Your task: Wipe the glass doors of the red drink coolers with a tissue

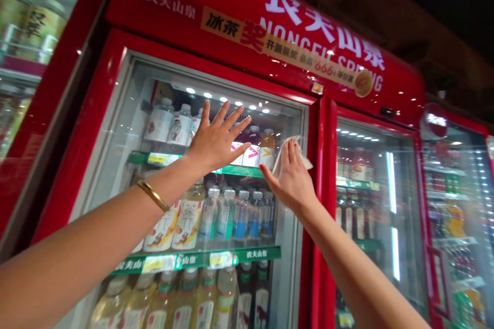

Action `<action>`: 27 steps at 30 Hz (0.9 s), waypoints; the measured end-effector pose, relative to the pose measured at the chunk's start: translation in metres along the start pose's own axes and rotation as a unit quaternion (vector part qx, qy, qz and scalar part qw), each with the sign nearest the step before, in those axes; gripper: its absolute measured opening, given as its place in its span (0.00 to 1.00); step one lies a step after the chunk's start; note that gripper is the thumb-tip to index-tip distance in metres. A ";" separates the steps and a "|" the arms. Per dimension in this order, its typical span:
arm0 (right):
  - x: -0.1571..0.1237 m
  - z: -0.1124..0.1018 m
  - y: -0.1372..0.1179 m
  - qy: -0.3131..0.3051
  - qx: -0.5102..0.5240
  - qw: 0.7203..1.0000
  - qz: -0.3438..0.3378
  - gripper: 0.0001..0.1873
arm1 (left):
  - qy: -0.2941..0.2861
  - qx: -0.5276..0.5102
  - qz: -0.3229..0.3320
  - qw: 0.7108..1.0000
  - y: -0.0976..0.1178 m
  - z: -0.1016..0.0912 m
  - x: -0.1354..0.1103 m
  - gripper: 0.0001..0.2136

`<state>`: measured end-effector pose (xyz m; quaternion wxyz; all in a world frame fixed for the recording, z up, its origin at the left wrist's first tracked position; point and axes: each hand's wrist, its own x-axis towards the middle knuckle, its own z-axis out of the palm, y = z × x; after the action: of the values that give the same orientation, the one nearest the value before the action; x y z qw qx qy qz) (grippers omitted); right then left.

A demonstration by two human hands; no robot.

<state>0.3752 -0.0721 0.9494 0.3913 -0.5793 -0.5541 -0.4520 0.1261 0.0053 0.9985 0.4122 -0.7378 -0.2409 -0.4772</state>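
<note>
My left hand is raised with its fingers spread against, or just in front of, the glass door of a red drinks fridge. It holds nothing, and a gold bangle circles that wrist. To its right, my right hand presses a white cloth on the same pane, near the door's right edge. Its fingers lie together over the cloth, with the thumb apart. Part of the cloth is hidden behind the fingers.
Behind the glass, bottles stand on shelves with green edge strips. A second fridge door adjoins on the right, with another lit fridge beyond it. A further red-framed fridge stands at the left.
</note>
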 end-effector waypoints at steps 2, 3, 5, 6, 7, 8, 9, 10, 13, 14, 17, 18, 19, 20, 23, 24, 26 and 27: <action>-0.003 0.001 0.003 -0.008 -0.007 1.000 -0.016 0.63 | -0.004 0.000 -0.001 1.000 0.000 0.000 0.000 0.34; 0.002 0.000 0.006 -0.007 -0.008 1.000 -0.010 0.63 | -0.005 0.001 -0.002 1.000 0.000 0.000 0.000 0.34; 0.022 -0.005 0.010 0.003 -0.002 1.000 0.022 0.63 | -0.006 0.004 -0.004 1.000 0.001 0.000 0.000 0.34; 0.031 -0.008 0.011 0.010 0.004 0.999 0.039 0.62 | -0.006 0.005 -0.005 1.000 0.001 -0.001 0.000 0.34; 0.037 -0.011 0.012 0.016 0.009 0.999 0.050 0.62 | -0.006 0.006 -0.005 1.000 0.001 -0.001 0.001 0.34; 0.037 -0.012 0.011 0.017 0.013 0.998 0.052 0.62 | -0.006 0.007 -0.005 1.000 0.001 -0.001 0.001 0.34; 0.034 -0.012 0.010 0.012 0.016 0.999 0.043 0.62 | -0.006 0.007 -0.005 1.000 0.001 -0.001 0.001 0.34; 0.028 -0.011 0.009 0.005 0.016 1.000 0.025 0.62 | -0.007 0.007 -0.004 1.000 0.001 -0.001 0.001 0.35; 0.022 -0.009 0.011 -0.004 0.002 1.000 -0.025 0.62 | -0.003 0.003 -0.003 1.000 0.001 0.001 0.001 0.34; 0.030 -0.010 0.013 0.002 -0.003 1.000 -0.022 0.62 | -0.001 0.001 -0.003 1.000 0.000 0.001 0.001 0.34; 0.072 -0.017 0.015 0.028 -0.008 0.999 0.038 0.59 | 0.006 0.001 -0.005 1.000 -0.001 0.003 0.001 0.35; 0.083 -0.018 0.014 0.033 -0.009 0.998 0.059 0.59 | 0.007 0.001 -0.005 1.000 -0.001 0.003 0.000 0.34; 0.088 -0.017 0.011 0.036 -0.011 0.997 0.071 0.59 | 0.008 0.002 -0.005 1.000 -0.001 0.003 0.000 0.34; 0.087 -0.015 0.008 0.037 -0.015 0.997 0.071 0.59 | 0.010 0.003 -0.004 1.000 -0.001 0.003 0.000 0.34; 0.066 -0.003 0.002 0.039 -0.023 0.999 0.021 0.63 | 0.010 0.008 0.000 1.000 -0.001 0.003 -0.001 0.35; 0.062 -0.001 0.002 0.043 -0.023 0.999 0.009 0.63 | 0.009 0.010 0.000 1.000 0.000 0.003 -0.001 0.35; 0.069 -0.003 0.005 0.051 -0.020 0.998 0.021 0.63 | 0.007 0.012 -0.002 1.000 0.000 0.002 -0.001 0.34; 0.080 -0.006 0.005 0.053 -0.019 0.997 0.043 0.62 | 0.008 0.012 -0.004 1.000 0.001 0.002 0.000 0.34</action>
<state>0.3780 -0.0548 1.0277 0.4281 -0.5853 -0.4980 -0.4755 0.1274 0.0068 0.9975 0.4207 -0.7285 -0.2459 -0.4815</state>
